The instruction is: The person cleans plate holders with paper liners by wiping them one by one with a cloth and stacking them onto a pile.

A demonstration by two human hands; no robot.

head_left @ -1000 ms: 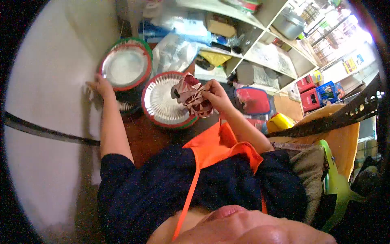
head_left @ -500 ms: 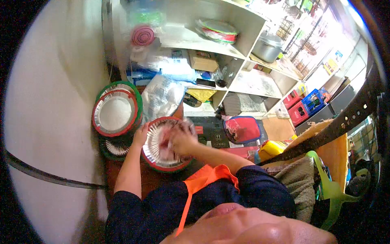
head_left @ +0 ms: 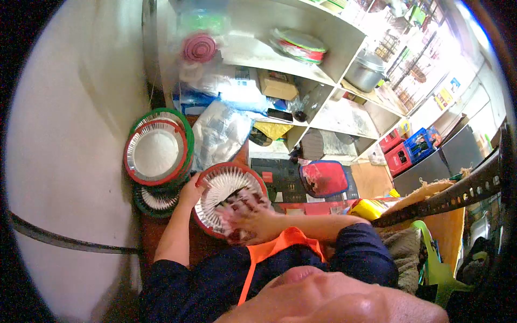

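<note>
right hand (head_left: pixel 253 218) closed on crumpled cloth (head_left: pixel 235 214), motion-blurred, pressed on silver plate (head_left: pixel 219 185) with red rim; left hand (head_left: pixel 193 189) at that plate's edge, grip itself can't tell; other red-rimmed plate (head_left: pixel 156 153) atop green-rimmed plate (head_left: pixel 177 115) just beside, plastic bag (head_left: pixel 222 132) beyond, shelves (head_left: pixel 301 74) farther back
</note>
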